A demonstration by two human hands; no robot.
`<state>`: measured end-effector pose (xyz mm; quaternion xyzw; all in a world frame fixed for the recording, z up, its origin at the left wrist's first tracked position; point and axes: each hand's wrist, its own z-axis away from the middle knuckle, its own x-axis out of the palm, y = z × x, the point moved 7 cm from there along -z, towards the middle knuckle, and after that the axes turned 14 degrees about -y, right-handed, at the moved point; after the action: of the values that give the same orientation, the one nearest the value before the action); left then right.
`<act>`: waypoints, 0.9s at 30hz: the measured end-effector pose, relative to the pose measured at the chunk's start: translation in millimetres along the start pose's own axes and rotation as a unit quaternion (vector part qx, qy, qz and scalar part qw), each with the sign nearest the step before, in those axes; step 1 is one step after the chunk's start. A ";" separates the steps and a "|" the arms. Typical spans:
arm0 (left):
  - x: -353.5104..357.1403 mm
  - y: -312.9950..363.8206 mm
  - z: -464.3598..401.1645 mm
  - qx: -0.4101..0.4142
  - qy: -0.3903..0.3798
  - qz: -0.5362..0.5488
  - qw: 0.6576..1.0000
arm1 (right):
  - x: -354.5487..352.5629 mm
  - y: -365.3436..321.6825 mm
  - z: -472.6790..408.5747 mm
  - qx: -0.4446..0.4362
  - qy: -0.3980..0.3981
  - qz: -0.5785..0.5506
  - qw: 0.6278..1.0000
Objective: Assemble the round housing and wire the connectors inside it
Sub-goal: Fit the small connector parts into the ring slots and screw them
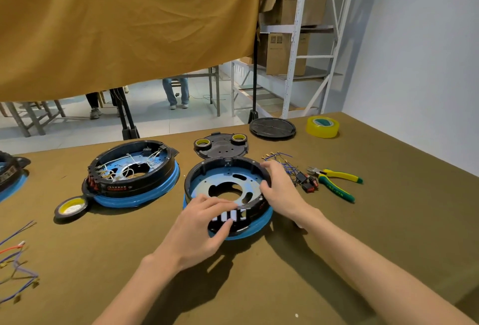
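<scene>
A round black housing (228, 166) with a blue rim and a bluish metal plate inside sits on the table in front of me. It holds no wires. My left hand (204, 223) rests on its near wall, fingers over the white switch slots, thumb low on the outside. My right hand (280, 190) grips the right side of the rim, fingers curled over the edge. A second housing (134, 172), wired inside, stands to the left. Blue wires with brass terminals (282, 161) and small black switches (308, 185) lie just right of my right hand.
Yellow-green cutters (337, 182) lie at the right. A black cover plate (220, 144) bearing two tape rolls, another black lid (272, 128) and a yellow tape roll (322, 126) sit behind. A tape roll (71, 208) and loose wires (18, 267) lie left.
</scene>
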<state>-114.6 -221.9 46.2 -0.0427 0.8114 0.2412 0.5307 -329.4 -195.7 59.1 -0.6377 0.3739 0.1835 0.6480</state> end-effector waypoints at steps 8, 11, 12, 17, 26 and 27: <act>22.5 16.3 -16.7 -0.006 0.060 -0.018 0.998 | 8.9 14.7 4.6 0.004 0.006 -0.012 1.000; 28.2 16.8 -18.6 -0.004 0.090 -0.012 0.996 | -10.9 33.0 7.2 0.030 0.077 -0.046 0.996; 29.4 16.0 -18.8 0.000 0.096 -0.013 0.995 | -20.5 43.5 8.8 0.055 0.115 -0.014 0.992; 32.5 12.7 -18.0 0.009 0.122 -0.014 0.992 | -40.5 86.7 -5.8 0.186 0.080 0.152 0.967; 33.1 12.9 -18.0 0.003 0.121 -0.004 0.993 | -37.2 96.2 -37.0 0.249 0.018 0.258 0.933; 32.6 13.0 -18.1 0.002 0.123 -0.004 0.992 | -36.6 95.5 -40.2 0.255 0.005 0.267 0.929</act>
<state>-148.1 -212.3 27.8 -0.0745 0.8707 0.2302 0.4283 -431.6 -214.2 23.3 -0.3286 0.5679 0.2449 0.7138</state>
